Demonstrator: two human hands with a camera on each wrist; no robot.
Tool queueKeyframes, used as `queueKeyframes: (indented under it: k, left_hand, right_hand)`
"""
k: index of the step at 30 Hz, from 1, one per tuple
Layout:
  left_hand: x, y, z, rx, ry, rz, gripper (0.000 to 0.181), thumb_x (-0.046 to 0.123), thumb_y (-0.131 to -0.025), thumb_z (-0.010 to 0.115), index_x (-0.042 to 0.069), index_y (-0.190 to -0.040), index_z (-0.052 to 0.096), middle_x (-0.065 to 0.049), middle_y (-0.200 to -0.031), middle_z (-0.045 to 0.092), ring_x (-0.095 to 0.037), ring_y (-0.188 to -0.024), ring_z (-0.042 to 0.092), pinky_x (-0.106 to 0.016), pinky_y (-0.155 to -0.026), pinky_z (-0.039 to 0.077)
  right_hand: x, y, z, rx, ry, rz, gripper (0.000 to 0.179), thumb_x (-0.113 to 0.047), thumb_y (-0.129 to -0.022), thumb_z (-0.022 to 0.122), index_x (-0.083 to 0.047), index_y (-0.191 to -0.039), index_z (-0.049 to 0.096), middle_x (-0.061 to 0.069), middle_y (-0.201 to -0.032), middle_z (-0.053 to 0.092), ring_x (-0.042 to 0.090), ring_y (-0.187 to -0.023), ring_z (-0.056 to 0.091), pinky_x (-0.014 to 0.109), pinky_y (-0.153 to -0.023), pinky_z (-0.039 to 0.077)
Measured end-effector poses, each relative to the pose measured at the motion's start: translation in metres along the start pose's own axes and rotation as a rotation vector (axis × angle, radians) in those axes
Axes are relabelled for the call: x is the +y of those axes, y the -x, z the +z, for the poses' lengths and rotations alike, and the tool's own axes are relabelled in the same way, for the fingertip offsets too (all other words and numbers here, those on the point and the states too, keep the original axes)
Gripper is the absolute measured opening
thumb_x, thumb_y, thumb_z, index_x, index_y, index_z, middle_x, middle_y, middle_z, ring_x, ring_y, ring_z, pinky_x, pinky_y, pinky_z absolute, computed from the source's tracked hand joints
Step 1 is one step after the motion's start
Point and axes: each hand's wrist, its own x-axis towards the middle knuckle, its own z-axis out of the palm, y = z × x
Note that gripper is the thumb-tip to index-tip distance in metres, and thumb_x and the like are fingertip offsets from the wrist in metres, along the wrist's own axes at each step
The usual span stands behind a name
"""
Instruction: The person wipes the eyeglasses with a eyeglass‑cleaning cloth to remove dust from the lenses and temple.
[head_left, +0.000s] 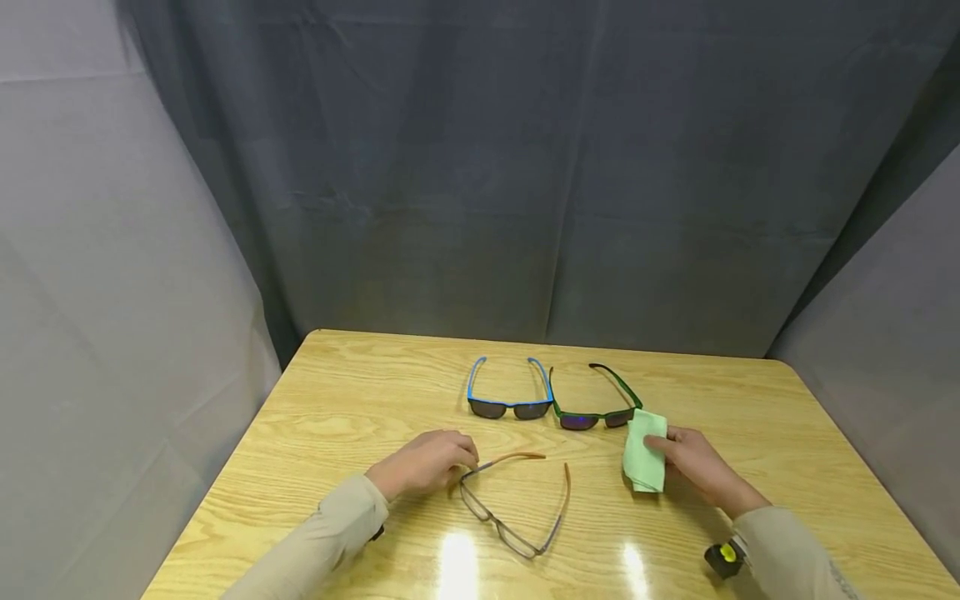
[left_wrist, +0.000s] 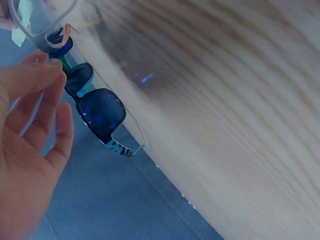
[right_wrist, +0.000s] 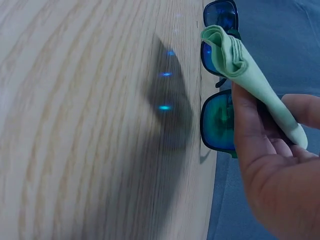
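With thumb and fingertips, my left hand (head_left: 427, 461) pinches a pair of thin-framed eyeglasses (head_left: 493, 518) near the hinge of one temple. Their temples are unfolded, with orange-brown tips. In the left wrist view, the pinched corner of the eyeglasses (left_wrist: 35, 34) shows above the fingers. A folded pale green cloth (head_left: 644, 454) is held between the thumb and fingers of my right hand (head_left: 701, 471). The right wrist view shows the layered, curled edge of that cloth (right_wrist: 250, 75). Its shadow falls on the wood.
Beyond the hands, blue-framed sunglasses (head_left: 532, 411) stand with temples unfolded. Touching or nearly touching them on the right are green-framed sunglasses (head_left: 579, 422), close to the cloth. The wooden table (head_left: 360, 383) ends at a grey curtain (head_left: 420, 208), with pale cloth walls on both sides.
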Motion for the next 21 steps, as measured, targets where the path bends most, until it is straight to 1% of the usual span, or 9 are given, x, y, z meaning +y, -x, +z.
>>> queueKeyframes:
  k: [3,6,9,13,17,21]
  left_hand:
    - [0.0013,-0.0001,0.0006,0.015,0.006,0.036,0.029,-0.003,-0.078,0.071,0.018,-0.097,0.074,0.008,-0.103,0.063,-0.007,-0.096,0.058,-0.022,-0.085,0.047]
    - [0.0025,0.0,0.001,0.021,0.008,0.062,0.027,-0.003,-0.075,0.074,0.018,-0.093,0.074,0.008,-0.101,0.063,-0.007,-0.093,0.058,-0.02,-0.082,0.047]
    - [0.0031,-0.0001,0.001,0.017,-0.005,0.061,0.024,0.001,-0.075,0.076,0.018,-0.092,0.075,0.008,-0.1,0.063,-0.007,-0.092,0.058,-0.019,-0.081,0.046]
    - [0.0021,0.0001,0.0039,0.02,-0.031,0.062,0.022,0.008,-0.076,0.079,0.02,-0.094,0.075,0.009,-0.101,0.064,-0.006,-0.092,0.057,-0.018,-0.082,0.045]
    - [0.0021,0.0003,0.0069,0.042,-0.031,0.098,0.017,0.017,-0.075,0.079,0.021,-0.091,0.075,0.009,-0.1,0.063,-0.005,-0.092,0.056,-0.016,-0.082,0.044]
    - [0.004,-0.0003,0.0088,0.056,-0.023,0.136,0.01,0.02,-0.076,0.079,0.021,-0.084,0.072,0.006,-0.098,0.061,-0.005,-0.091,0.056,-0.014,-0.081,0.044]
  right_hand:
    - [0.0004,-0.0001,0.001,0.006,0.001,0.001,0.052,-0.028,-0.099,0.049,0.016,-0.128,0.042,0.017,-0.11,0.059,0.02,-0.092,0.06,0.037,-0.078,0.052]
    - [0.0005,0.0002,0.0017,0.015,0.012,0.006,0.053,-0.028,-0.099,0.049,0.016,-0.128,0.041,0.017,-0.111,0.058,0.019,-0.093,0.06,0.036,-0.079,0.052]
    - [-0.0005,0.001,0.0018,0.018,0.017,0.005,0.053,-0.027,-0.099,0.049,0.016,-0.129,0.041,0.018,-0.113,0.057,0.018,-0.093,0.059,0.036,-0.079,0.052]
    - [-0.0018,0.0018,0.0015,0.018,0.015,0.007,0.053,-0.026,-0.099,0.049,0.017,-0.13,0.04,0.018,-0.113,0.057,0.018,-0.094,0.059,0.036,-0.08,0.052]
    - [-0.0026,0.0033,0.0018,0.017,0.019,0.011,0.055,-0.026,-0.099,0.049,0.017,-0.131,0.038,0.019,-0.115,0.057,0.018,-0.095,0.059,0.037,-0.081,0.051]
    - [-0.003,0.0044,0.003,0.016,0.018,0.006,0.054,-0.025,-0.099,0.048,0.018,-0.13,0.039,0.018,-0.114,0.058,0.019,-0.095,0.059,0.038,-0.081,0.051]
